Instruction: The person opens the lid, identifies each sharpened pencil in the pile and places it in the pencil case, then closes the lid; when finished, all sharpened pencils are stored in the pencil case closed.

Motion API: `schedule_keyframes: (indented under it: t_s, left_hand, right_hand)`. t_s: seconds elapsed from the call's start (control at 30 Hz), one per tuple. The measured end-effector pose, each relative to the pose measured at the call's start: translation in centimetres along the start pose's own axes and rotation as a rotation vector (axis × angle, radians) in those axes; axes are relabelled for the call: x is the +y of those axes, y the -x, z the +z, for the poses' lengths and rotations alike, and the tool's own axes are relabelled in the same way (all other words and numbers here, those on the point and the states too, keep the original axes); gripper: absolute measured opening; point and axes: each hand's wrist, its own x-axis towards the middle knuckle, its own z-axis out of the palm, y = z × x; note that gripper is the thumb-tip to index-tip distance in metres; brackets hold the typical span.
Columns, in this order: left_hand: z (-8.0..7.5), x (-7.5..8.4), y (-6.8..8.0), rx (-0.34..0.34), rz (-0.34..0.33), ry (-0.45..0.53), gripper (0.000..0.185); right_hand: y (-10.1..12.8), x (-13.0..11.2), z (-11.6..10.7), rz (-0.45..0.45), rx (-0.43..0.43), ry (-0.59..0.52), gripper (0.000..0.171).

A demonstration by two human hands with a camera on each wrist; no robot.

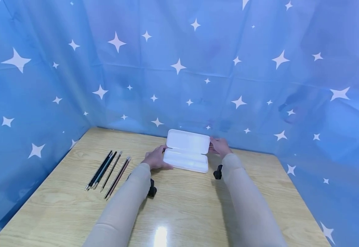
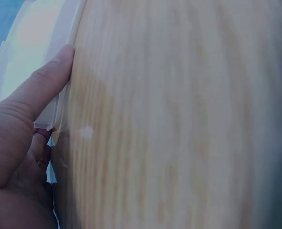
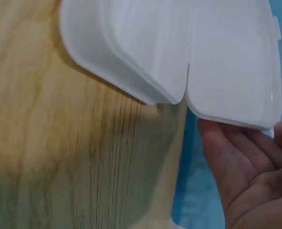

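A white pencil case (image 1: 185, 161) stands opened out at the back of the wooden table, its lid (image 1: 188, 141) tilted up toward the curtain. My left hand (image 1: 155, 158) grips the case's left end. In the left wrist view the thumb (image 2: 43, 85) lies along the front wall, with the other fingers around the end. At the right end of the lid is my right hand (image 1: 219, 146), which holds the lid's edge. Its fingers (image 3: 245, 148) reach behind the lid in the right wrist view, and the thumb is at the outer corner. The inside of the case shows bare white.
Several dark pencils (image 1: 99, 170) lie side by side on the left of the table (image 1: 179, 206); reddish-brown pencils (image 1: 117, 176) are nearest the left forearm. A blue curtain (image 1: 179, 85) with white stars hangs right behind the table's back edge and along both sides.
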Motion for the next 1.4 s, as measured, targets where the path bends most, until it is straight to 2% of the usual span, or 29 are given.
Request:
schedule_keyframes:
  t_s: [0.13,0.33,0.43,0.57,0.63,0.77,0.93,1.17,1.3,1.4]
  left_hand:
    - [0.0,-0.1,0.0,-0.007,-0.001,0.008,0.108]
    - [0.0,0.1,0.3,-0.012,-0.006,0.018,0.108]
    - [0.0,0.1,0.3,-0.001,0.002,0.015,0.106]
    - [0.0,-0.2,0.2,-0.001,0.006,0.021,0.106]
    - [0.0,-0.2,0.2,-0.004,0.003,0.027,0.106]
    - [0.1,-0.2,0.1,-0.005,0.001,0.027,0.107]
    - [0.1,-0.3,0.0,-0.019,0.028,0.028,0.108]
    - [-1.1,-0.3,0.7,-0.101,0.005,0.067,0.106]
    - [-2.2,-0.2,1.0,-0.144,0.087,0.079,0.099]
    - [-3.4,-0.7,1.3,-0.132,0.145,0.103,0.081]
  right_hand:
    - [1.1,0.4,-0.1,-0.052,-0.036,0.119,0.055]
    - [3.3,2.0,-0.7,-0.157,-0.144,0.431,0.058]
    - [4.2,2.7,-0.7,-0.197,-0.212,0.534,0.066]
    - [5.0,3.7,-0.5,-0.189,-0.322,0.563,0.083]
    - [5.3,4.0,-0.2,-0.172,-0.339,0.578,0.089]
    - [5.9,4.3,0.6,-0.151,-0.311,0.625,0.094]
    - [6.3,4.4,1.0,-0.15,-0.258,0.628,0.095]
    - [6.4,4.5,0.9,-0.169,-0.253,0.605,0.098]
    - [6.6,4.7,0.8,-0.174,-0.247,0.617,0.1]
    - [6.8,4.8,0.8,-0.172,-0.246,0.617,0.1]
